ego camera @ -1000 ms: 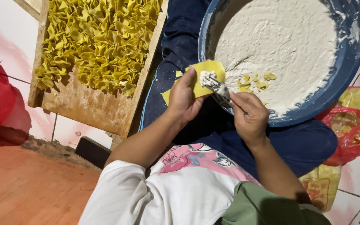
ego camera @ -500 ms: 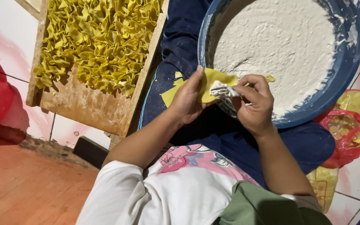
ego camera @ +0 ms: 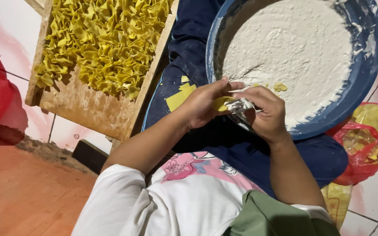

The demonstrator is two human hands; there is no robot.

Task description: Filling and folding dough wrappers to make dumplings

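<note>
Both bare forearms are reaching forward from the near edge and converging toward the middle of the scene. The left hand (ego camera: 204,105) is curling inward, its fingers folding over toward the right, thumb side turned up, knuckles rounded. The right hand (ego camera: 265,111) is sitting just beside it, touching it at the fingertips, with its back facing up and its fingers bending down in a closed grip. The right wrist is flexing slightly; the left forearm is angling in from the near left.
</note>
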